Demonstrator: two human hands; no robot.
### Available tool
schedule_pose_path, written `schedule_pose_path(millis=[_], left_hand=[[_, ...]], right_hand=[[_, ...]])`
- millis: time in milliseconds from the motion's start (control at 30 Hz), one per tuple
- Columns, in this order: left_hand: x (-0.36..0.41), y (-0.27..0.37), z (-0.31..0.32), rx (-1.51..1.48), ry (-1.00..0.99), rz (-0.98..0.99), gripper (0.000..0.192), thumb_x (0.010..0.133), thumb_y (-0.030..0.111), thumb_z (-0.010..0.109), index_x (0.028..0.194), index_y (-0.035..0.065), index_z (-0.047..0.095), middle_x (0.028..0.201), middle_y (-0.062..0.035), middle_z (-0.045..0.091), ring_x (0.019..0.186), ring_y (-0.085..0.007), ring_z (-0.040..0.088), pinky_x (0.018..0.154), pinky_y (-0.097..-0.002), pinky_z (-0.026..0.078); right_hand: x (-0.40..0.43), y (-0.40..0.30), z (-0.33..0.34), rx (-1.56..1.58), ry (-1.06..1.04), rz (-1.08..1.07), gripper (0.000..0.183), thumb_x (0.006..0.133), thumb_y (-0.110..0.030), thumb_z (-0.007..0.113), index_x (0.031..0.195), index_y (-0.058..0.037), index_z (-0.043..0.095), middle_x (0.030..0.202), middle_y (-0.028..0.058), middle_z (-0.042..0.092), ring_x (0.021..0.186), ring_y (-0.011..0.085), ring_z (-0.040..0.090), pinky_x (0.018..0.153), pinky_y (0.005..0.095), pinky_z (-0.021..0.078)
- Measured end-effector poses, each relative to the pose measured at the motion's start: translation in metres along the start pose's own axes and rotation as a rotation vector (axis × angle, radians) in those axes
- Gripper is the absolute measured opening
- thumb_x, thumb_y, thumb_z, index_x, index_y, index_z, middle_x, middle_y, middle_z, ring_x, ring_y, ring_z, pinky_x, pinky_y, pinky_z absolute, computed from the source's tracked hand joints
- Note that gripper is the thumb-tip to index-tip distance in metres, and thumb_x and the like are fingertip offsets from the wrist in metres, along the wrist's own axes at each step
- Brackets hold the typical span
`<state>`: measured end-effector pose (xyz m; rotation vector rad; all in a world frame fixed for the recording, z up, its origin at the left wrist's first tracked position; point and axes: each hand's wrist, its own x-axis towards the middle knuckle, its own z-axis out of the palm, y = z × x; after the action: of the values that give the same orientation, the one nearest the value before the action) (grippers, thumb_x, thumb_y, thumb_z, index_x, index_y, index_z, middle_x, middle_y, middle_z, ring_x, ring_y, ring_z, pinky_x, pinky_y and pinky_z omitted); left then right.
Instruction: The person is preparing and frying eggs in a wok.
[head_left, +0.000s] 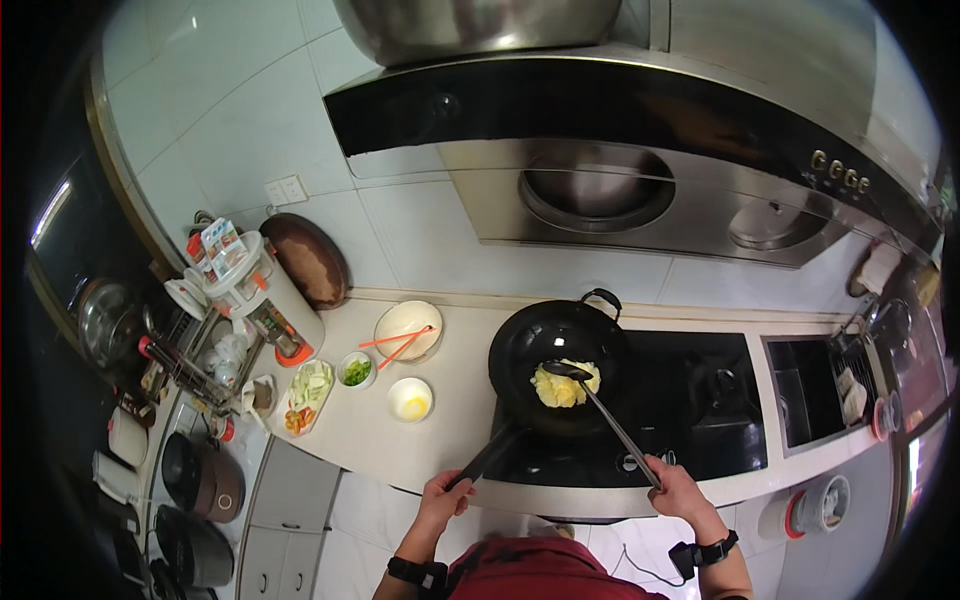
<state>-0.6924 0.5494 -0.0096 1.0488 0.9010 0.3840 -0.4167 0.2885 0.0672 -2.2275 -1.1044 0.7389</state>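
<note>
My left hand grips the handle of a black wok, which stands at the left part of a black glass gas hob. In my right hand is the long metal handle of a ladle. The ladle's dark bowl rests on yellow scrambled egg in the middle of the wok. Left of the wok, a small white bowl holds some yellow liquid. Behind it stands a larger cream bowl with orange chopsticks lying across its rim.
A small bowl of chopped greens and a plate with cut vegetables lie further left, near a dish rack. A range hood overhangs the hob. At the right is a sink; a rice cooker stands at the lower left.
</note>
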Motion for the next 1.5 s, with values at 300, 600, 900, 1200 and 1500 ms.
schedule_pose_path(millis=[300, 600, 900, 1200, 1500], left_hand=[[0.012, -0.004, -0.012, 0.132, -0.212, 0.002, 0.024, 0.082, 0.016, 0.058, 0.098, -0.0006, 0.054, 0.065, -0.0061, 0.057, 0.042, -0.0059, 0.044, 0.036, -0.0199, 0.033], [0.017, -0.004, -0.021, 0.153, -0.349, 0.029, 0.021, 0.084, 0.016, 0.055, 0.096, -0.0005, 0.053, 0.066, -0.0054, 0.057, 0.042, -0.0059, 0.043, 0.038, -0.0194, 0.034], [0.014, -0.007, -0.018, 0.185, -0.369, 0.047, 0.023, 0.086, 0.017, 0.051, 0.099, -0.0012, 0.052, 0.069, -0.0048, 0.057, 0.043, -0.0060, 0.045, 0.039, -0.0195, 0.036], [0.012, -0.005, -0.019, 0.218, -0.360, 0.049, 0.022, 0.085, 0.016, 0.050, 0.098, -0.0010, 0.054, 0.070, -0.0041, 0.058, 0.044, -0.0060, 0.045, 0.042, -0.0194, 0.038], [0.014, -0.002, -0.015, 0.236, -0.332, 0.036, 0.021, 0.086, 0.016, 0.049, 0.098, -0.0003, 0.055, 0.069, -0.0033, 0.057, 0.044, -0.0057, 0.045, 0.042, -0.0193, 0.037]], right_hand=[[-0.005, -0.027, 0.023, -0.179, 0.129, -0.013, 0.053, 0.061, 0.006, 0.047, 0.113, -0.0039, 0.048, 0.073, 0.0232, 0.056, 0.073, 0.0388, 0.056, 0.063, 0.0400, 0.0453], [-0.017, -0.078, -0.013, -0.539, -0.092, 0.072, 0.054, 0.061, 0.002, 0.050, 0.114, -0.0041, 0.048, 0.082, 0.0222, 0.058, 0.083, 0.0375, 0.056, 0.074, 0.0416, 0.0458], [-0.017, -0.080, -0.022, -0.516, 0.027, 0.011, 0.054, 0.059, 0.006, 0.049, 0.111, -0.0044, 0.052, 0.084, 0.0249, 0.058, 0.084, 0.0386, 0.056, 0.071, 0.0408, 0.0460], [-0.002, -0.065, -0.012, -0.575, -0.022, 0.007, 0.051, 0.062, 0.004, 0.052, 0.113, -0.0040, 0.049, 0.082, 0.0221, 0.059, 0.083, 0.0366, 0.057, 0.075, 0.0416, 0.0461], [0.048, -0.040, 0.012, -0.669, 0.014, 0.028, 0.045, 0.064, 0.000, 0.057, 0.108, -0.0054, 0.052, 0.082, 0.0189, 0.061, 0.080, 0.0339, 0.059, 0.069, 0.0418, 0.0489]])
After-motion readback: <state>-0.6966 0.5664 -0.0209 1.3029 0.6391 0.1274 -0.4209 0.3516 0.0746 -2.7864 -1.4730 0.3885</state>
